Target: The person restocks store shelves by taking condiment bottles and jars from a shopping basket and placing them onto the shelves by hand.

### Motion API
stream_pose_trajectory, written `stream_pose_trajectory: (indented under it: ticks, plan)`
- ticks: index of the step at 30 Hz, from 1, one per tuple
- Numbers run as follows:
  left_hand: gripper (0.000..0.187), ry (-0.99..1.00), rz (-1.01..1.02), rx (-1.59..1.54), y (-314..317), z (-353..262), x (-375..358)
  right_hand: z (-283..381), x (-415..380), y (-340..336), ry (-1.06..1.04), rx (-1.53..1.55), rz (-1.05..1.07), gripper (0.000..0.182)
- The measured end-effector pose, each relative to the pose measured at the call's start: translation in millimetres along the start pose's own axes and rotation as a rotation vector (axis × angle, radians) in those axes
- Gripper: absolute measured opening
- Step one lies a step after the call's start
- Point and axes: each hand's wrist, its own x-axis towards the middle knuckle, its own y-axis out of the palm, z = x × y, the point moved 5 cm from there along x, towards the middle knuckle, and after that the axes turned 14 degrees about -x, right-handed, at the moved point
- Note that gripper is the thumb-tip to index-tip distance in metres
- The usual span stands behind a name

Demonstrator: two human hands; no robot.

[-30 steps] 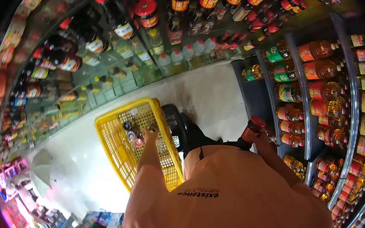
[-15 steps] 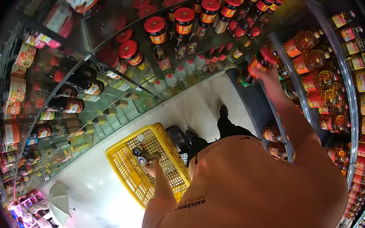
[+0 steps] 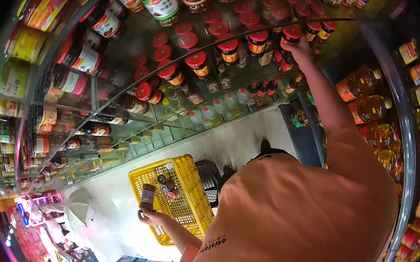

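Observation:
My left hand point(image 3: 150, 217) is closed around the lower end of a small brown jar point(image 3: 147, 196) with a pale label, above the left side of a yellow plastic crate point(image 3: 192, 196). Several small jars or bottles point(image 3: 165, 183) stand in that crate. Stretched up to the glass shelf, my right hand point(image 3: 299, 47) grips a red-lidded jar point(image 3: 291, 33). Similar red-lidded jars point(image 3: 258, 39) line the shelf to its left, and two or more sit just to its right point(image 3: 327, 30).
Glass shelving point(image 3: 130, 90) packed with jars spans the front and left. Large oil bottles point(image 3: 370, 109) fill the racks on my right. A dark crate point(image 3: 207, 177) stands against the yellow one, and a pale umbrella point(image 3: 77, 209) is on the floor at left.
My right hand has carried the red-lidded jar up and forward to the shelf. My left hand has risen out of the yellow crate with a brown jar. The view has shifted.

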Motion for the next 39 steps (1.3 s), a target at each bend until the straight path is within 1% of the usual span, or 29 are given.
stream_pose_trajectory:
  ticks: [2,4,6,8,9,10,11,12,13,14,16,17,18,19,20,22,23,24,26,27,28,30,31,33,34,35,36,37,39]
  plan:
    - [0.046,-0.025,0.081,-0.14,41.1,-53.1,-38.5,-6.2,11.5,3.5,-0.014,0.069,0.067,0.071]
    - [0.04,-0.042,0.077,-0.11,63.7,-78.6,-62.9,-2.5,14.3,-0.3,0.014,0.013,-0.006,0.068]
    - [0.039,-0.123,0.304,-0.147,86.4,-89.6,-85.0,-19.9,28.1,0.2,-0.016,0.021,-0.003,0.068]
    - [0.042,-0.209,0.374,-0.115,114.3,-100.9,-110.5,-19.3,32.1,2.7,-0.094,0.027,0.027,0.071]
    - [0.044,-0.222,0.414,-0.202,124.9,-97.5,-120.8,-25.2,35.2,5.3,-0.095,0.033,0.05,0.071]
    - [0.045,-0.27,0.548,-0.174,145.8,-118.4,-148.0,-35.9,40.9,6.4,-0.118,-0.033,0.043,0.074]
    - [0.047,-0.365,0.574,-0.179,164.4,-129.1,-170.0,-49.0,45.3,8.9,-0.139,-0.096,0.038,0.076]
    - [0.045,-0.367,0.635,-0.183,178.4,-130.2,-180.6,-62.9,50.0,12.2,-0.2,-0.066,0.044,0.079]
    - [0.043,-0.428,0.639,-0.233,191.4,-133.0,-199.5,-61.0,46.5,8.2,-0.293,-0.115,0.008,0.073]
    - [0.042,-0.485,0.737,-0.361,203.4,-112.0,-200.0,-51.7,37.4,4.6,-0.384,-0.161,-0.026,0.068]
    - [0.042,-0.471,0.886,-0.339,234.5,-137.7,-236.3,-8.1,-15.8,-12.3,-0.3,-0.028,-0.27,0.053]
    - [0.042,-0.473,0.976,-0.271,252.7,-158.2,-255.9,0.4,-41.5,-12.3,-0.224,-0.019,-0.202,0.05]
    - [0.042,-0.492,1.066,-0.312,264.5,-151.9,-266.3,9.3,-66.4,-14.5,-0.149,-0.015,-0.138,0.047]
    - [0.041,-0.479,1.123,-0.285,277.8,-166.5,-283.3,36.1,-94.4,-5.7,-0.14,0.073,0.099,0.042]
    - [0.041,-0.547,1.175,-0.318,290.0,-172.3,-299.0,64.9,-122.8,5.2,-0.129,0.16,0.328,0.037]
    - [0.06,-0.475,1.346,-0.271,312.2,-181.2,-325.8,94.9,-170.2,22.9,-0.056,0.288,0.741,0.038]
    - [0.061,-0.5,1.39,-0.269,321.2,-188.8,-340.3,111.9,-188.1,26.2,0.05,0.407,0.866,0.041]
    - [0.062,-0.526,1.438,-0.265,329.3,-196.1,-355.0,127.1,-203.6,28.1,0.159,0.528,0.986,0.045]
    - [0.057,-0.458,1.482,-0.267,342.8,-209.7,-374.9,141.2,-215.1,25.1,0.2,0.585,1.013,0.05]
    - [0.052,-0.528,1.52,-0.174,346.5,-214.0,-385.9,134.7,-220.3,24.1,0.268,0.629,1.1,0.052]
    - [0.048,-0.596,1.55,-0.079,348.8,-217.0,-396.4,135.2,-221.6,17.7,0.266,0.629,1.087,0.052]
    - [0.04,-0.563,1.567,-0.054,355.8,-229.3,-412.4,142.4,-223.8,6.1,0.062,0.469,1.016,0.06]
    - [0.042,-0.516,1.601,0.064,357.9,-235.8,-419.5,139.9,-220.7,3.5,0.024,0.376,0.986,0.068]
    - [0.048,-0.385,1.629,0.272,364.2,-244.6,-433.5,142.1,-215.4,-8.8,0.021,0.275,0.943,0.071]
    - [0.048,-0.383,1.641,0.267,366.6,-251.2,-442.1,144.2,-212.3,-14.8,0.016,0.171,0.91,0.073]
    - [0.049,-0.249,1.659,0.35,369.2,-259.9,-449.2,145.5,-211.5,-18.0,0.012,0.165,0.897,0.073]
    - [0.05,-0.111,1.67,0.429,371.1,-266.5,-454.6,150.3,-208.5,-25.1,-0.149,-0.061,0.75,0.073]
    - [0.06,-0.044,1.679,0.508,372.3,-269.3,-459.3,157.5,-204.9,-31.8,-0.306,-0.287,0.589,0.074]
    - [0.06,-0.013,1.712,0.349,371.4,-282.0,-469.0,166.0,-195.5,-43.0,-0.335,-0.285,0.483,0.074]
